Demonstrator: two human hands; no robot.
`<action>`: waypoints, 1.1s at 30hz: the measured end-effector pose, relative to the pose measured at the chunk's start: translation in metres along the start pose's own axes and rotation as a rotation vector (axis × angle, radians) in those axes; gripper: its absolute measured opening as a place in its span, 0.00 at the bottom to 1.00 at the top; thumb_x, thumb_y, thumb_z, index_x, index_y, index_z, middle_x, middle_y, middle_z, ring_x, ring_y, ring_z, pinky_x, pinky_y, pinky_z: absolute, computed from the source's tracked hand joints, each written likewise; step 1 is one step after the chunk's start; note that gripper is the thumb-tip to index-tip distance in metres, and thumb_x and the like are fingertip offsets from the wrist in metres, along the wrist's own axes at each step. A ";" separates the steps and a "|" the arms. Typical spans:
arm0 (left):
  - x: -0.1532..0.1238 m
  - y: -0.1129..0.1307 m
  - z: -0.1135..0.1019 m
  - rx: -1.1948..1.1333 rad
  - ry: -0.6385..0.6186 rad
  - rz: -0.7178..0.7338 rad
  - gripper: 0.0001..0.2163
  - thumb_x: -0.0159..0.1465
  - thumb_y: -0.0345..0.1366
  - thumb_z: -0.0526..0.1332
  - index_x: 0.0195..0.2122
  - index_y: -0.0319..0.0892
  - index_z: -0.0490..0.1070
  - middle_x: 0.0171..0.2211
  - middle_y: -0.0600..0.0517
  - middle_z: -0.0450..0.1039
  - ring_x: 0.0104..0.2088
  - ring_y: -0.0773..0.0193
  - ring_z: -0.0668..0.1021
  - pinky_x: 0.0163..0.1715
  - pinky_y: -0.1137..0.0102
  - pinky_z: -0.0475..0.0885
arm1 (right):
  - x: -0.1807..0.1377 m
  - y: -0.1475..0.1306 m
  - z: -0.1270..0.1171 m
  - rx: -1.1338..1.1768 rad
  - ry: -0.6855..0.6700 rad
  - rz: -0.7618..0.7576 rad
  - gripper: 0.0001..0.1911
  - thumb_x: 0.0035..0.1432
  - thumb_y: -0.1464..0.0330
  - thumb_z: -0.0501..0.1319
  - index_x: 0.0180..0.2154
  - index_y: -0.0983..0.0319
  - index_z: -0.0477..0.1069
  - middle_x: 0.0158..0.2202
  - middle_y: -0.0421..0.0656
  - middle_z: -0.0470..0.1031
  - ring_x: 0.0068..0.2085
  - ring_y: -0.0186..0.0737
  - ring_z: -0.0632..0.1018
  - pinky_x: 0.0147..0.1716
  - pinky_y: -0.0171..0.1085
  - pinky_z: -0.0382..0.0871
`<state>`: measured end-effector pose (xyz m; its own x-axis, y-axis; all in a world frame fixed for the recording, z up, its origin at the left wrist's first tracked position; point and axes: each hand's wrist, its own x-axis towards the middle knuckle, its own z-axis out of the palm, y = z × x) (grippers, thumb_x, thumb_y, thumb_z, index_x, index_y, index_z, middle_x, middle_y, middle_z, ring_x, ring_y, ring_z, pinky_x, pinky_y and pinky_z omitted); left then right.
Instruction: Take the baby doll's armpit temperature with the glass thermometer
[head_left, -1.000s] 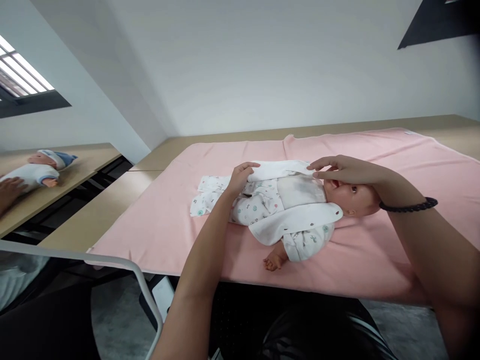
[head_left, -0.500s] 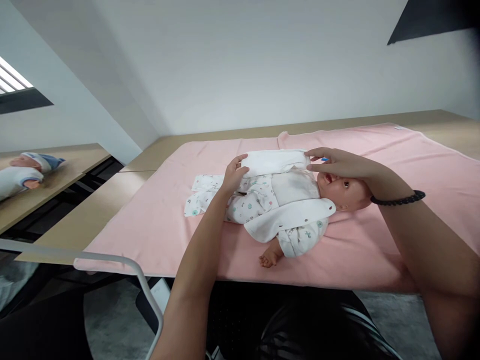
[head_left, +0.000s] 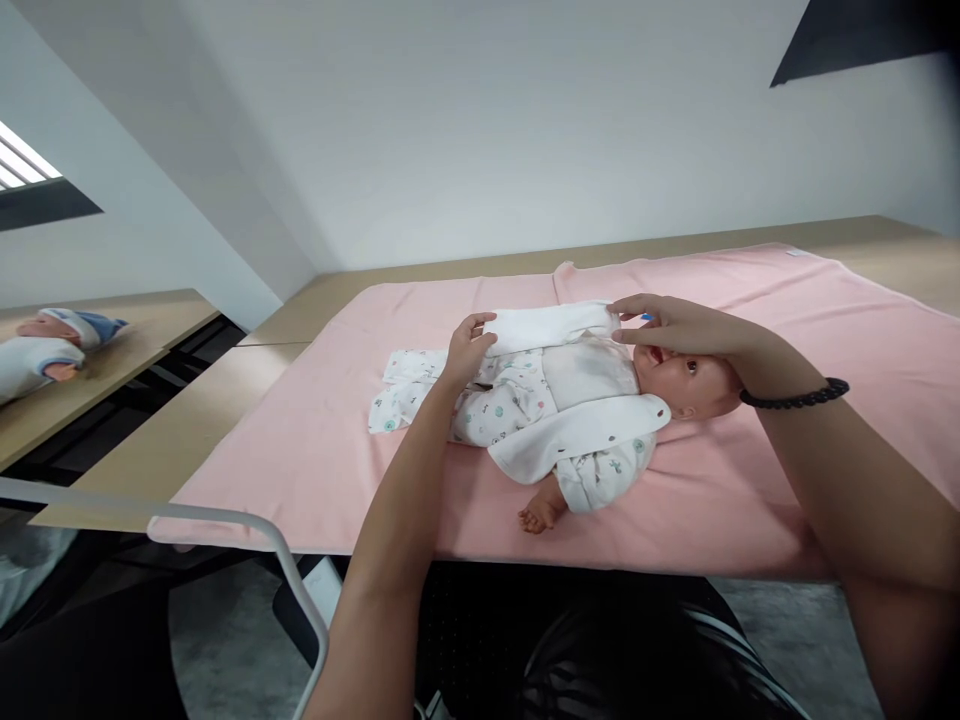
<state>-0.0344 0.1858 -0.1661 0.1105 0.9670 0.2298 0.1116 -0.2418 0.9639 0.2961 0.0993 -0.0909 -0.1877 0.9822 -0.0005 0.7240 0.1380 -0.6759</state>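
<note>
A baby doll (head_left: 679, 382) lies on its back with its head to the right. It wears patterned white trousers (head_left: 499, 405) and a white baby shirt (head_left: 577, 438) that is spread apart at the front, baring the pale cloth torso (head_left: 592, 372). My left hand (head_left: 470, 350) grips the lower end of the shirt's far flap (head_left: 536, 328) between thumb and fingers. At the collar end, my right hand (head_left: 656, 322) pinches the same flap, partly covering the doll's face. The near flap lies folded outward, above the doll's near hand (head_left: 541, 507). The far arm is hidden.
A pink blanket (head_left: 300, 450) covers most of the wooden table (head_left: 172, 445). Another doll (head_left: 45, 350) in a blue-and-white hat lies on a separate table at left. A white metal rail (head_left: 225, 516) bends near the front left edge. A wall rises behind.
The far flap, held at both ends, is tipped slightly lower and looks narrower. Both hands have hardly moved; the view has shifted a little.
</note>
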 end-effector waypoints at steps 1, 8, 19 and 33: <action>0.000 0.000 0.000 -0.002 -0.002 -0.006 0.19 0.54 0.31 0.62 0.48 0.41 0.74 0.31 0.55 0.67 0.25 0.70 0.64 0.27 0.72 0.60 | -0.001 -0.001 0.000 0.013 -0.007 0.013 0.29 0.57 0.44 0.64 0.58 0.44 0.70 0.62 0.37 0.72 0.56 0.58 0.76 0.55 0.53 0.73; -0.001 0.003 -0.001 0.023 0.009 -0.019 0.16 0.56 0.35 0.62 0.47 0.41 0.75 0.32 0.52 0.70 0.30 0.65 0.69 0.33 0.70 0.66 | -0.007 -0.004 0.004 -0.030 0.060 -0.090 0.28 0.59 0.48 0.64 0.59 0.45 0.71 0.63 0.39 0.70 0.60 0.60 0.74 0.58 0.54 0.70; -0.001 -0.001 -0.002 0.112 -0.030 0.008 0.14 0.54 0.35 0.63 0.43 0.43 0.76 0.40 0.49 0.76 0.42 0.58 0.75 0.47 0.64 0.72 | -0.062 -0.059 0.052 -0.205 -0.361 -0.772 0.15 0.68 0.67 0.60 0.54 0.56 0.76 0.56 0.45 0.75 0.56 0.47 0.75 0.54 0.46 0.71; -0.001 -0.003 0.001 0.235 -0.003 0.043 0.14 0.56 0.29 0.62 0.44 0.45 0.74 0.56 0.48 0.74 0.60 0.53 0.72 0.59 0.60 0.69 | -0.062 -0.058 0.052 -0.059 -0.280 -0.718 0.11 0.67 0.66 0.61 0.49 0.57 0.77 0.49 0.43 0.79 0.50 0.44 0.78 0.50 0.44 0.72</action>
<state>-0.0342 0.1852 -0.1698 0.1232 0.9552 0.2692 0.3337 -0.2953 0.8952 0.2312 0.0241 -0.0901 -0.7798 0.5818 0.2312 0.3940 0.7431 -0.5409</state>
